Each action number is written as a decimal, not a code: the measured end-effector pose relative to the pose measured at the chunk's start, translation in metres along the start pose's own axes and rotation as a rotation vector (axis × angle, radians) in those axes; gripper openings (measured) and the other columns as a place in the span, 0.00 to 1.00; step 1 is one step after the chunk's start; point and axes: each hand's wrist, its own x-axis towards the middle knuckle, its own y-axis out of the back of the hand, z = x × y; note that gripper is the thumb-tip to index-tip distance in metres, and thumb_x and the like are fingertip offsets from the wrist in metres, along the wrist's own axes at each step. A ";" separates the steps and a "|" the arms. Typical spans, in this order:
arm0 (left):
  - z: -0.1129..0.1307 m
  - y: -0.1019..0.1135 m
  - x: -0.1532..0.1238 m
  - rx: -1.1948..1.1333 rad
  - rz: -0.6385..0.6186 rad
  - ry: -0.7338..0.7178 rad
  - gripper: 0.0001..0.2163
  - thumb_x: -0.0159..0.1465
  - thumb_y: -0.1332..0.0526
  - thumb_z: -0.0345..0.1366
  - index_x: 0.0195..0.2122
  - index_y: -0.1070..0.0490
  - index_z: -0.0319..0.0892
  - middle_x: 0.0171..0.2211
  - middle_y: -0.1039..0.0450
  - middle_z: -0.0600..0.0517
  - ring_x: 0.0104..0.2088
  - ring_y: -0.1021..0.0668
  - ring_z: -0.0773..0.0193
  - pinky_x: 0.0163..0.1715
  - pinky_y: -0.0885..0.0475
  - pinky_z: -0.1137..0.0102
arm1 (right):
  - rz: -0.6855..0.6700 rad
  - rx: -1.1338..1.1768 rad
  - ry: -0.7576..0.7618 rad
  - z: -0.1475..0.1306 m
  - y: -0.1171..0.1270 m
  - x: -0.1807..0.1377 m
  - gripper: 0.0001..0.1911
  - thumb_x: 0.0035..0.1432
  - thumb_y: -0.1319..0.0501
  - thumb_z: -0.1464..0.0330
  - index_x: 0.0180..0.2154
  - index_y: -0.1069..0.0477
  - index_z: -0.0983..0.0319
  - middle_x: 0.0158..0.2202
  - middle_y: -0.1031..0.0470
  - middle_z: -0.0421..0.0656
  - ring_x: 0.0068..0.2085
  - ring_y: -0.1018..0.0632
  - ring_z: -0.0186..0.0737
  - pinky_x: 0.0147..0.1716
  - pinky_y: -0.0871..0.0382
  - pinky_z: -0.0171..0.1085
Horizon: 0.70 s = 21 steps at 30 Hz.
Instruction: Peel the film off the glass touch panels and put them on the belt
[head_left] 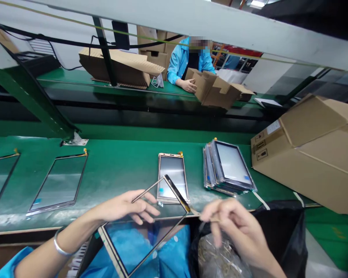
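My left hand (130, 206) grips a framed glass touch panel (145, 243) by its upper left edge. The panel is tilted over my lap, its dark border and pale edge strip showing. My right hand (233, 220) is pinched closed beside the panel's right corner, on a thin pale strip (195, 212) that runs from that corner to my fingers. Just beyond, a screen module (174, 177) with an orange tab lies on the green bench (118, 170), partly hidden by the held panel. To its right rises a stack of wrapped panels (232, 166).
Two glass panels, one (60, 181) near and one (1, 177) farther, lie on the left. A cardboard box (307, 150) stands at right. Below my right hand hangs a black bag (284, 231) with clear plastic inside. Across the bench, a person (178, 63) handles an open carton (217, 90).
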 end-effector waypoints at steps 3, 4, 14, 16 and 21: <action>-0.001 0.007 -0.002 0.008 0.049 0.001 0.16 0.63 0.40 0.45 0.48 0.34 0.41 0.50 0.25 0.40 0.45 0.20 0.55 0.39 0.27 0.67 | 0.299 0.208 -0.111 0.000 0.020 -0.002 0.09 0.65 0.45 0.63 0.31 0.40 0.57 0.20 0.32 0.33 0.13 0.36 0.28 0.14 0.38 0.29; 0.000 0.007 -0.003 0.022 0.045 0.005 0.16 0.63 0.40 0.45 0.48 0.34 0.42 0.50 0.25 0.41 0.45 0.20 0.55 0.39 0.27 0.67 | 0.410 0.163 -0.106 0.004 0.023 0.001 0.09 0.63 0.42 0.64 0.31 0.39 0.57 0.20 0.33 0.33 0.15 0.34 0.29 0.16 0.36 0.28; 0.006 -0.025 -0.006 0.298 0.015 -0.030 0.15 0.66 0.45 0.44 0.49 0.32 0.42 0.46 0.22 0.44 0.43 0.20 0.56 0.38 0.26 0.67 | -0.234 -0.671 0.160 0.018 -0.035 0.047 0.08 0.66 0.50 0.71 0.44 0.35 0.60 0.34 0.30 0.43 0.35 0.27 0.39 0.35 0.31 0.37; 0.006 -0.026 -0.007 0.332 0.024 -0.057 0.14 0.66 0.45 0.43 0.49 0.31 0.43 0.45 0.22 0.46 0.44 0.20 0.56 0.39 0.26 0.67 | -0.317 -0.719 0.205 0.012 -0.038 0.051 0.08 0.67 0.51 0.72 0.40 0.34 0.61 0.33 0.32 0.42 0.35 0.28 0.38 0.34 0.33 0.36; 0.010 -0.027 -0.011 0.432 0.045 -0.080 0.14 0.67 0.46 0.41 0.50 0.30 0.44 0.44 0.21 0.47 0.45 0.21 0.54 0.41 0.27 0.66 | -0.358 -0.763 0.220 0.010 -0.033 0.052 0.11 0.68 0.52 0.72 0.32 0.36 0.61 0.31 0.34 0.41 0.32 0.31 0.37 0.32 0.35 0.35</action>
